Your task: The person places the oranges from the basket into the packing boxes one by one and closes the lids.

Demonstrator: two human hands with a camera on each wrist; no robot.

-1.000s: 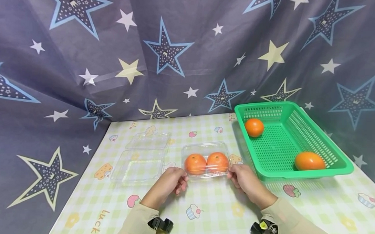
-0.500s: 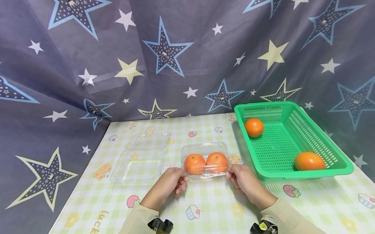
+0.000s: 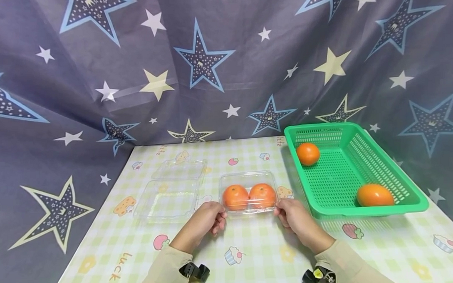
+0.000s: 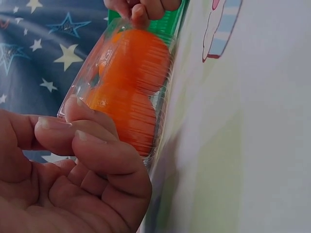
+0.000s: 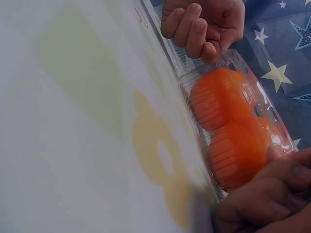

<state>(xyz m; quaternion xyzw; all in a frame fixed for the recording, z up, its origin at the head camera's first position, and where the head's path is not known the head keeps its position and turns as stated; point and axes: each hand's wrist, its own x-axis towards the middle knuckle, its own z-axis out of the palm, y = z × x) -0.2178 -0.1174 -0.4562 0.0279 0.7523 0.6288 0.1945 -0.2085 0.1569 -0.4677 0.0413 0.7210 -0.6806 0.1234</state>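
Observation:
A clear plastic clamshell box point(image 3: 248, 180) stands on the table in front of me, its lid down over two round orange fruits point(image 3: 235, 198) that sit side by side. My left hand point(image 3: 206, 219) pinches its near left corner between thumb and fingertips. At the near right corner, my right hand point(image 3: 293, 214) pinches the rim in the same way. In the left wrist view the other fingers of the left hand point(image 4: 87, 170) are curled below the lid's edge. From the right wrist, both hands show at opposite ends of the clamshell box point(image 5: 243, 116).
A second clear clamshell box point(image 3: 168, 199) lies unfolded to the left. On the right stands a green plastic basket point(image 3: 334, 171) with one orange fruit point(image 3: 307, 154) at its far left and another point(image 3: 375, 195) near its front. A star-patterned curtain point(image 3: 224, 66) hangs behind the table.

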